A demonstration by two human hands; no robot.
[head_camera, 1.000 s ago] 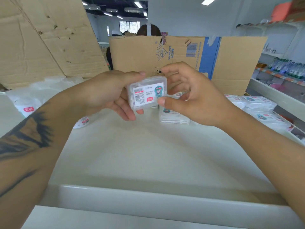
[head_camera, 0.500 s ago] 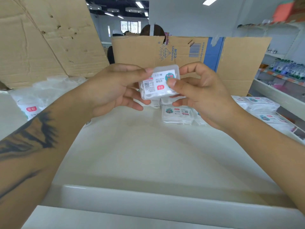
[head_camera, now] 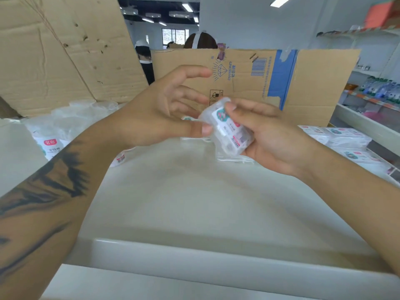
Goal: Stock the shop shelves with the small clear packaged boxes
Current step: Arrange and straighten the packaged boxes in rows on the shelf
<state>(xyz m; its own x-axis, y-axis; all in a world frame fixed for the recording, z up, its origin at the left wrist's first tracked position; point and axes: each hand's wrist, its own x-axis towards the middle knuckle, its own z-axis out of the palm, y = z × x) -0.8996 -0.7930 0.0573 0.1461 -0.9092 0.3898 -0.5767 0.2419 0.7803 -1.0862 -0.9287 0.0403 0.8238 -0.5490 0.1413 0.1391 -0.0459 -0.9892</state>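
Observation:
A small clear box [head_camera: 228,128] with a white, teal and red label lies tilted in my right hand [head_camera: 266,135], whose thumb and fingers curl around it above the white shelf [head_camera: 194,202]. My left hand [head_camera: 160,109] is just left of the box with its fingers spread and straight; its thumb tip is near the box's left edge, and I cannot tell whether it touches. More clear boxes [head_camera: 337,137] lie in rows at the right side of the shelf.
A plastic bag of packaged goods [head_camera: 54,135] sits at the left. Cardboard sheets [head_camera: 259,79] stand behind the shelf, with a person's head showing over them. A white shelf lip [head_camera: 216,260] runs along the front. Stocked shelves [head_camera: 376,94] are at far right.
Both hands held the box upright before. Now my left hand has let go and spread its fingers, and my right hand has turned the box and lowered it to the right.

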